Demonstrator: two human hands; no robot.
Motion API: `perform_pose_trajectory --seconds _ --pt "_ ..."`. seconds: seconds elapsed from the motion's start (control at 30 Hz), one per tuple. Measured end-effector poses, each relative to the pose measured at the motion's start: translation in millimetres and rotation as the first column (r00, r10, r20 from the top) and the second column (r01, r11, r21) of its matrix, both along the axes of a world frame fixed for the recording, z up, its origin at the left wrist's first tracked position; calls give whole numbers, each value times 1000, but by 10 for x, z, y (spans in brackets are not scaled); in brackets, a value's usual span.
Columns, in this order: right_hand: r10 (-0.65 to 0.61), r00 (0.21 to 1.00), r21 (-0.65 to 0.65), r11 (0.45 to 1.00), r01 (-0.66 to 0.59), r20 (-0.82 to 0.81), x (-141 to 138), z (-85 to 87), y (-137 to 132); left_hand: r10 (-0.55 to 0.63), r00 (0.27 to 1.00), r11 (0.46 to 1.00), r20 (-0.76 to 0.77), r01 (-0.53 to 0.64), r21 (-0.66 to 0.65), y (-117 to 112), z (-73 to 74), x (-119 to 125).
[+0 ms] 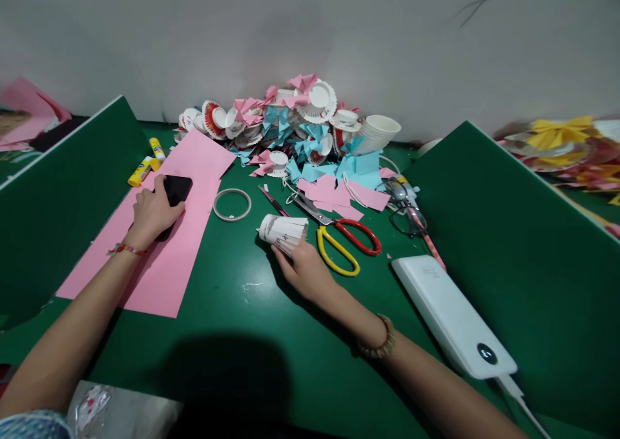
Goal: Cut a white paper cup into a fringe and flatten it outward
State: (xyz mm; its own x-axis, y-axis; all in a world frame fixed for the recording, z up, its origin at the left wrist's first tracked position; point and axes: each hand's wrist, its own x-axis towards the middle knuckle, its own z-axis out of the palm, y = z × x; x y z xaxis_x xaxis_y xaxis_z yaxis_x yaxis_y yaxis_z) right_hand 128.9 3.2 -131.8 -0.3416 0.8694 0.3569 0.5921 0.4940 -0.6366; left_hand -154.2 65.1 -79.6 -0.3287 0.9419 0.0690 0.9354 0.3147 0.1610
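My left hand point(154, 212) is closed over a black phone point(178, 190) that lies on sheets of pink paper point(167, 277). In my right hand point(310, 270) is a small white paper cup point(281, 229), tipped on its side, its wall cut into strips. My right fingertips are partly hidden behind the strips. Just right of the cup lie scissors point(334, 223) with one yellow and one red handle. A thin craft knife point(272, 200) rests behind the cup, and a roll of narrow tape point(232, 205) sits between my hands.
Paper-cup flowers point(314, 97) with pink and blue bows are heaped by the wall, beside stacked paper cups point(380, 131). Glue sticks point(140, 171) lie at left. Eyeglasses point(408, 210) and a white power bank point(453, 313) with a cable lie at right. Green partitions point(523, 258) flank the table.
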Motion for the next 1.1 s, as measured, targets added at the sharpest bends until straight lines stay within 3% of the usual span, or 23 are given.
perform_pose_trajectory --seconds 0.07,0.1,0.13,0.17,0.23,0.27,0.3,0.37,0.47,0.6,0.73,0.93,1.1 --pt "-40 998 -16 999 39 -39 11 54 2 -103 995 990 8 102 101 -86 -10 87" --pt "-61 996 -26 998 59 -65 17 91 8 -193 981 960 34 182 213 -142 -27 175" --pt "-78 993 -39 996 74 -94 22 134 18 -304 944 916 129 252 311 -200 -53 292" --pt "-88 988 -55 995 82 -128 24 179 33 -426 861 868 278 301 395 -254 -89 435" --pt "-91 976 -104 992 71 -200 17 268 76 -589 538 808 603 384 447 -320 -184 769" --pt "-91 968 -136 989 60 -236 7 308 102 -588 357 800 726 387 458 -324 -242 942" --pt "-92 958 -171 984 46 -270 -4 340 128 -548 220 818 807 342 462 -308 -303 1106" --pt "-93 938 -240 971 12 -332 -24 383 177 -459 49 886 887 98 453 -227 -422 1379" --pt "-55 911 -323 942 -88 -408 -22 398 227 -432 17 901 902 -42 432 -78 -542 1597" --pt "10 883 -367 907 -206 -470 33 384 271 -408 -39 912 912 -67 405 4 -561 1614" --pt "3 890 -355 917 -184 -455 64 393 299 -405 -60 914 912 -16 405 0 -547 1574" --pt "5 912 -333 930 -155 -410 32 429 248 -462 14 883 887 98 458 -15 -533 1558" --pt "-51 849 -352 922 -162 -525 -37 226 311 -525 50 843 850 169 511 -69 -451 1536"
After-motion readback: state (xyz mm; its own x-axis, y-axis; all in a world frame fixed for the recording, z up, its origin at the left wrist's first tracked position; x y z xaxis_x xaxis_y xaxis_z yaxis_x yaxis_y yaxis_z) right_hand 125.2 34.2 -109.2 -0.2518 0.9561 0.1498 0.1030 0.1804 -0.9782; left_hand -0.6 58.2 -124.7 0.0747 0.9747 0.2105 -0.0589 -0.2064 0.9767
